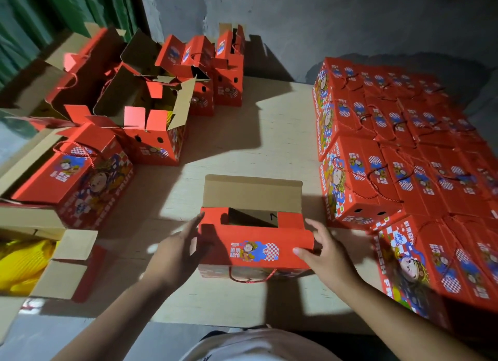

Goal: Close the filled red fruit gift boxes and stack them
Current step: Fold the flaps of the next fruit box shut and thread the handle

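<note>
A red fruit gift box (254,250) stands in front of me on the pale board, its near lid flap folded over and its far brown flap (252,193) still upright. A dark gap shows between the flaps. My left hand (179,250) lies flat against the box's left side with straight fingers. My right hand (324,250) touches the right end of the near flap, thumb on its top face. A red cord handle (252,278) hangs on the near side.
Several closed red boxes (404,158) are stacked in rows at the right. Several open boxes (151,112) stand at the far left, one closed box (78,177) nearer. A brown carton with yellow padding (24,263) sits at the left edge. The wall is close behind.
</note>
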